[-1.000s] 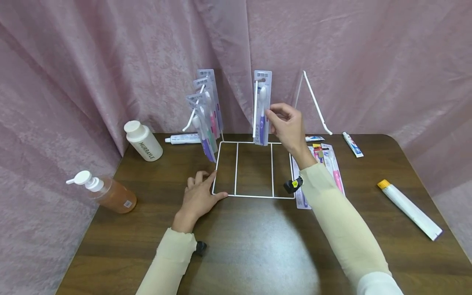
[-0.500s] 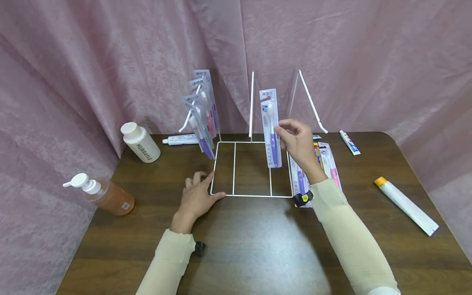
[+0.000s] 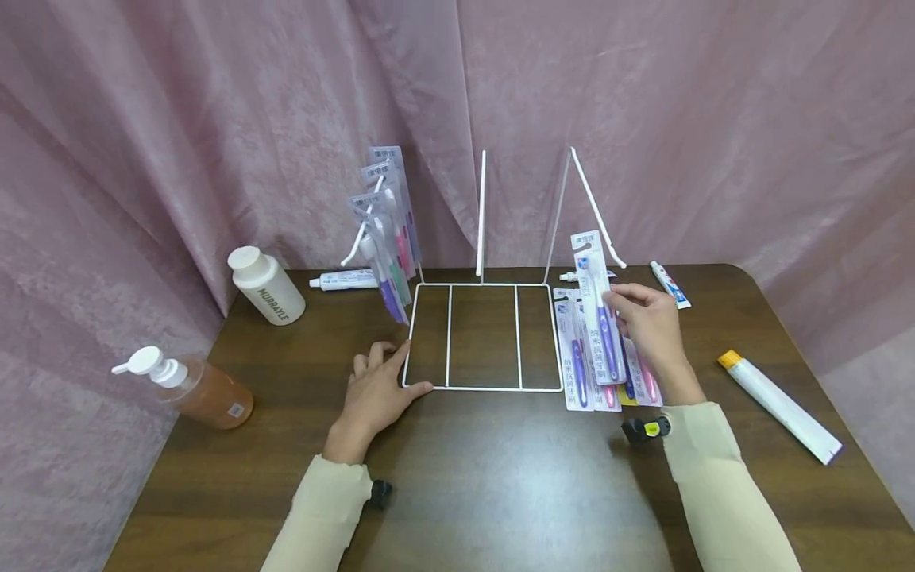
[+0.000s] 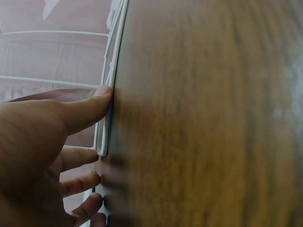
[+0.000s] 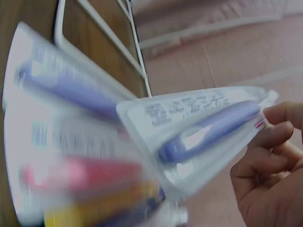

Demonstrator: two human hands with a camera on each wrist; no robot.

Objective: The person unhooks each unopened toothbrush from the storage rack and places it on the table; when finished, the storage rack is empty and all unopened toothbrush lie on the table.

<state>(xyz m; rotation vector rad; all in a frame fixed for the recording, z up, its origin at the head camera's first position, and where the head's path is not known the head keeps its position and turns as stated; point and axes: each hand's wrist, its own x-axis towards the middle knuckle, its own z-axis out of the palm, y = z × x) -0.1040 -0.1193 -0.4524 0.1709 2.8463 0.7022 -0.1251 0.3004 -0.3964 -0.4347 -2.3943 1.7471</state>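
My right hand [image 3: 646, 322] pinches a packaged purple toothbrush [image 3: 600, 310] [image 5: 199, 132] by its edge, holding it just above a pile of packaged toothbrushes [image 3: 581, 357] [image 5: 71, 156] lying right of the white wire rack [image 3: 482, 388]. My left hand [image 3: 375, 389] rests flat on the table with thumb and forefinger against the rack's front left corner [image 4: 106, 123]. Several packaged toothbrushes [image 3: 386, 230] hang on the rack's left hook. The middle and right hooks [image 3: 596, 206] are bare.
A white bottle [image 3: 264, 284] and a pump bottle of amber liquid [image 3: 193, 385] stand at the left. Toothpaste tubes lie behind the rack [image 3: 343, 280], at the back right [image 3: 669, 284] and at the right edge [image 3: 779, 405]. Pink curtain surrounds the table.
My right hand took the purple toothbrush pack off the middle hook and carried it down and right, over the pile on the table. The left hand stayed on the rack's corner.
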